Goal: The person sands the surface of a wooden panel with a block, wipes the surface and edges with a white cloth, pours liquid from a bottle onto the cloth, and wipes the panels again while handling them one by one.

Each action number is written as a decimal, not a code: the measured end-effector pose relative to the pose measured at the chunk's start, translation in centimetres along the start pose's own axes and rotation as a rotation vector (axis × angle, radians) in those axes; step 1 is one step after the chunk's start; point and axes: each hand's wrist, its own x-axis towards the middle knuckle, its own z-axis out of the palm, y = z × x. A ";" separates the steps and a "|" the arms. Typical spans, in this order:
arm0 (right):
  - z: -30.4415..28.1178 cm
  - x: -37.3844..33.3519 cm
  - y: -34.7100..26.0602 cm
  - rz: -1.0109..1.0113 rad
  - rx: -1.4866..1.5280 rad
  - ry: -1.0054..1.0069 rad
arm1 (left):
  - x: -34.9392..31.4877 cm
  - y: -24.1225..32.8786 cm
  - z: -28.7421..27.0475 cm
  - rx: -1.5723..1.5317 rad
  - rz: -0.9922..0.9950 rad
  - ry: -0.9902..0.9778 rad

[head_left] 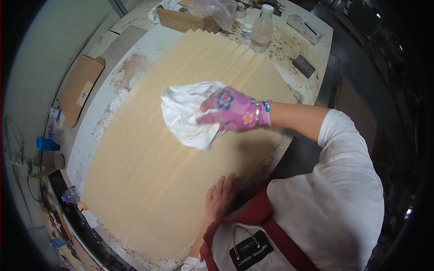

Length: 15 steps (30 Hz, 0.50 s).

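A stack of pale beige sheets (149, 189), fanned so that their edges step along one side, covers most of the table. My right hand (233, 109), in a pink flowered glove with a band at the wrist, presses a crumpled white cloth (187, 115) onto the upper middle of the top sheet. Its fingers are curled into the cloth. Bare and with fingers stretched out, my left hand (220, 196) rests on the sheets near the edge closest to me; part of it is in shadow.
Beyond the sheets stand a clear bottle (262, 31), a small white jar (246, 30) and an open cardboard box (185, 19) with plastic film. A dark square piece (303, 66) lies at the far right of the stained table (289, 49). Brown cardboard (79, 92) leans at the left.
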 end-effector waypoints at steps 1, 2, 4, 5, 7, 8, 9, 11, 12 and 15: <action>-1.0 0.3 0.1 0.066 0.111 -0.057 | 0.0 0.1 -0.1 0.004 0.005 -0.001; -1.8 0.4 0.1 0.091 0.223 -0.148 | 0.0 0.0 0.0 0.121 0.031 0.018; -5.8 0.6 4.8 0.291 -0.238 -0.202 | 0.1 0.0 -0.1 0.114 0.035 0.035; -7.8 0.7 7.8 0.876 -0.166 -0.559 | 0.3 0.0 -0.1 0.135 0.033 0.048; -9.0 -1.2 9.5 0.874 -0.133 -0.164 | 0.6 0.0 -0.2 0.094 0.007 0.078; -8.9 -2.1 9.0 0.620 -0.152 -0.139 | 0.7 0.1 -0.2 0.073 -0.010 0.066; -7.3 -2.9 6.6 0.414 -0.219 -0.098 | 0.8 0.2 -0.3 0.054 0.000 0.114; -2.8 -3.7 -2.6 0.021 -0.115 -0.027 | 0.8 0.3 -0.1 0.121 -0.003 0.179; -0.4 -2.8 -8.1 0.183 0.005 -0.149 | 0.5 0.3 0.1 0.122 0.001 0.186; 5.8 3.7 -25.2 0.143 0.492 -0.316 | -0.5 0.1 1.1 0.025 -0.018 0.069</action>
